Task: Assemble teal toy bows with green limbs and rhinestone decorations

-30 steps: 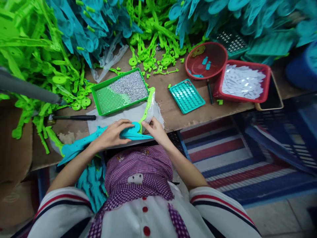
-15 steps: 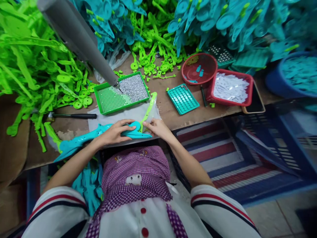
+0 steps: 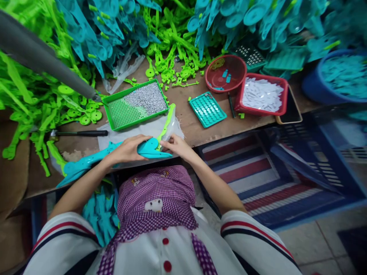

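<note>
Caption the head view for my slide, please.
Left hand holding a turquoise plastic part, right hand at a lime-green piece, green tray beyond.

Worktop [image 3: 197, 131]: no text, label, brand, number or sign can be read on it or on the things it carries
Apron [image 3: 160, 187]: no legible lettering
</note>
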Motion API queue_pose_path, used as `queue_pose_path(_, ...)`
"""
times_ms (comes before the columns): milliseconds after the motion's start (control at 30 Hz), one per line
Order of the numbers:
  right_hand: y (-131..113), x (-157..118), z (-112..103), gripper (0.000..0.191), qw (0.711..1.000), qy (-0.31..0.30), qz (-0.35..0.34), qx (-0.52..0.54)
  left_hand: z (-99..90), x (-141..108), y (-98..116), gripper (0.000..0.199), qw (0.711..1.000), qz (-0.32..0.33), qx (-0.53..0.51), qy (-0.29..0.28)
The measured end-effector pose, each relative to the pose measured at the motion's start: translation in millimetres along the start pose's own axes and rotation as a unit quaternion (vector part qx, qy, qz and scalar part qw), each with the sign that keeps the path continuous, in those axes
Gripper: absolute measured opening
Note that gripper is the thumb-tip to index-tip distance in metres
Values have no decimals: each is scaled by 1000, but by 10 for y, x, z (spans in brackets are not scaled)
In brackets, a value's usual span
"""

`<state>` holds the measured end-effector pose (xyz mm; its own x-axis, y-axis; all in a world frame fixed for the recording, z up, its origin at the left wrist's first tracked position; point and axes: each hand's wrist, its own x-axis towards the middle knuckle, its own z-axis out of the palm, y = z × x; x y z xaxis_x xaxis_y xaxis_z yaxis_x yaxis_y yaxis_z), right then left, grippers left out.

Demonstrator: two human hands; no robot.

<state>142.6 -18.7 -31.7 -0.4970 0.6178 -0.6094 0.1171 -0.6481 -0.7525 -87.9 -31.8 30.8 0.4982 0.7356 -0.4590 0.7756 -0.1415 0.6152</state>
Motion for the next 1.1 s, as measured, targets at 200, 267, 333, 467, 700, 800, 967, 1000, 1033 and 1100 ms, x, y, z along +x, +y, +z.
queue_pose_path(200, -95, 3, 139, 50, 989, -10, 13, 148, -258, 70, -27, 85, 998, -11, -50, -39)
queue_pose_path(267, -137, 20, 158, 43, 988, -14, 20, 153, -330, 91, -45, 84, 996, -14, -62, -54)
queue_pose_path(333, -166, 46, 158, 39, 989, -13, 26, 146, -377, 115, -54, 83, 995, -14, -73, -63)
queue_pose_path(467, -185, 76, 77, 35, 999, 14, 26, 41, -389, 172, -55, 82, 995, -20, -83, -56)
queue_pose_path(700, 8, -348, 63, 33, 922, 267, -142, -244, -344, 250, -125, 83, 992, -33, -101, -69)
queue_pose_path(800, 193, -514, 310, 32, 880, 289, -242, -290, -356, 259, -155, 84, 990, -29, -117, -78)
queue_pose_path(967, 331, -525, 642, 31, 831, 274, -257, -411, -359, 266, -170, 83, 991, -26, -112, -71)
queue_pose_path(1000, 326, -512, 661, 31, 824, 272, -247, -432, -351, 268, -175, 82, 992, -23, -108, -68)
queue_pose_path(1033, 317, -500, 668, 31, 818, 267, -239, -450, -339, 269, -182, 81, 992, -20, -104, -66)
queue_pose_path(1100, 302, -480, 655, 32, 808, 248, -223, -485, -307, 268, -200, 80, 994, -12, -92, -63)
